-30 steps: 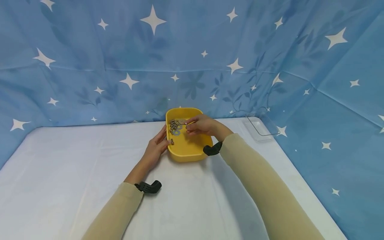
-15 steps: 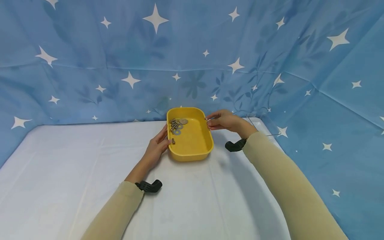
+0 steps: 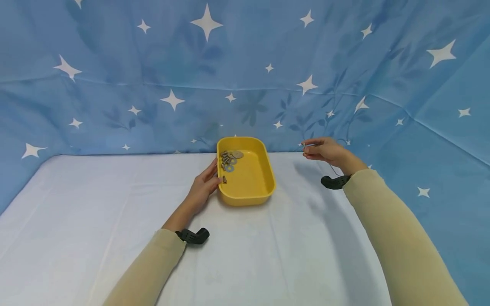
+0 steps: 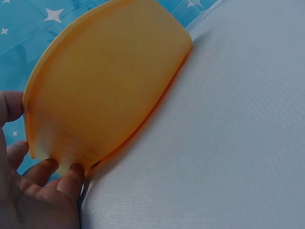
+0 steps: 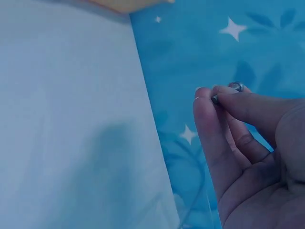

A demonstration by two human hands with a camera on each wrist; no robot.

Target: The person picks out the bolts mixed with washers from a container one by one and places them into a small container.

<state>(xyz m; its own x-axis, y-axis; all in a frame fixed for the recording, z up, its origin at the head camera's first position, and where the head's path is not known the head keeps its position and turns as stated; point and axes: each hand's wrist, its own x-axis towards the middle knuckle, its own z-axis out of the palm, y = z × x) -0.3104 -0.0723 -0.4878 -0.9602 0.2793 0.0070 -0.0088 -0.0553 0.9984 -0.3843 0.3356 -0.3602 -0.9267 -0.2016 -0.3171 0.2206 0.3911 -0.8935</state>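
Observation:
A yellow plastic tray [image 3: 249, 201] stands on the white table, a little right of the middle in the head view. My left hand [image 3: 203, 185] grips its left side, thumb at the rim and fingers against the outer wall. In the left wrist view those fingers [image 4: 71, 180] press on the tray's underside edge. Several bolts [image 3: 226, 160] and flat washers [image 3: 238, 154] lie along the tray's left side, with one bolt [image 3: 224, 179] apart near my thumb. To the right of the tray, raised above the table, my right hand [image 3: 325, 151] pinches a small metal bolt [image 5: 237, 87] between thumb and fingertips.
A white cloth [image 3: 245, 263] covers the table. Blue curtains [image 3: 145, 119] with white stars hang along the back and right edges. Behind my right hand, the clear box at the back right is almost wholly hidden.
My right hand has lifted out of the tray with the bolt and moved right, past the tray's rim, towards the clear box. My left hand stays on the tray.

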